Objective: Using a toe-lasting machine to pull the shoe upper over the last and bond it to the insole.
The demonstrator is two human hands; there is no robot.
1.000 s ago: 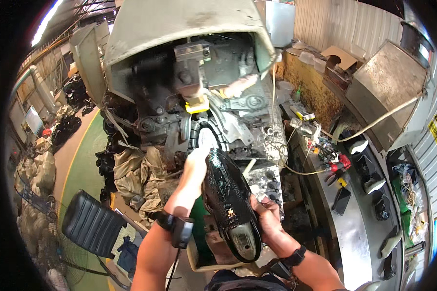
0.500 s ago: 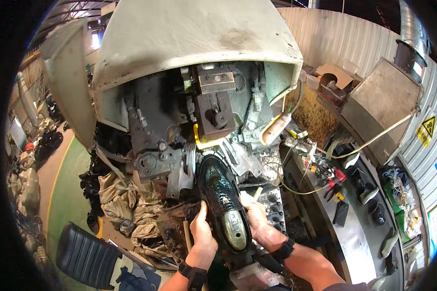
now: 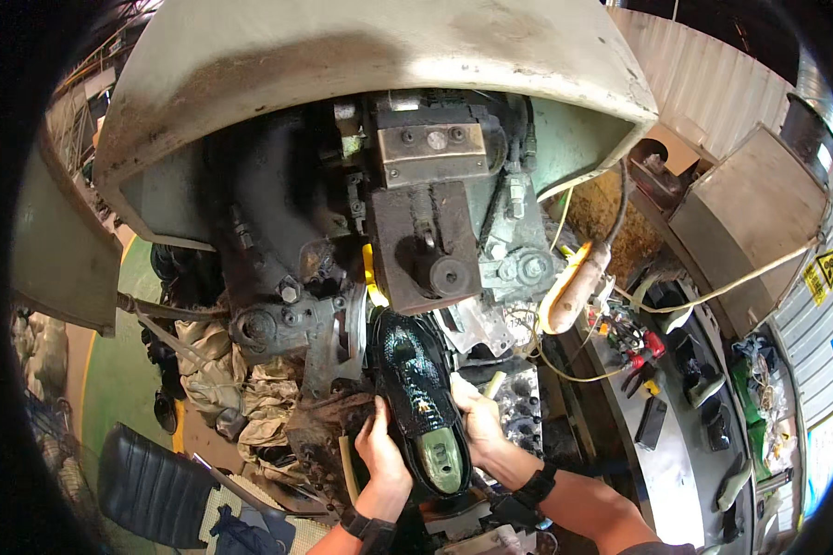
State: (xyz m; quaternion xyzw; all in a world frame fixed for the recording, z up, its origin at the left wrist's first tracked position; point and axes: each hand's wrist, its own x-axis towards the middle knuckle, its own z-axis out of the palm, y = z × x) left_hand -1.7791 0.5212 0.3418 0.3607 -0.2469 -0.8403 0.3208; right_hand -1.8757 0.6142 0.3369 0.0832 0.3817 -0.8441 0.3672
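A glossy black shoe upper [image 3: 415, 375] is stretched over a green shoe last [image 3: 443, 462], whose bare top shows at the near end. My left hand [image 3: 382, 455] is closed on its left side near the heel, and my right hand [image 3: 479, 424] grips the right side. The far end, the toe, sits in the jaws of a large machine, under a dark metal block [image 3: 426, 245]. A metal plate [image 3: 477, 328] lies just right of the toe. The underside of the shoe is hidden.
A pale machine hood [image 3: 379, 55] overhangs the work. At right hangs a lamp [image 3: 574, 289] by its cable. A metal bench [image 3: 671, 481] carries a black phone [image 3: 651, 421], red-handled tools [image 3: 648, 350] and several black shoe uppers. Left stand a black chair [image 3: 153, 486] and crumpled cloth sacks [image 3: 217, 375].
My view has come closer to the machine, so its hood and block look larger. Both hands keep their hold on the shoe upper, its toe still at the jaws.
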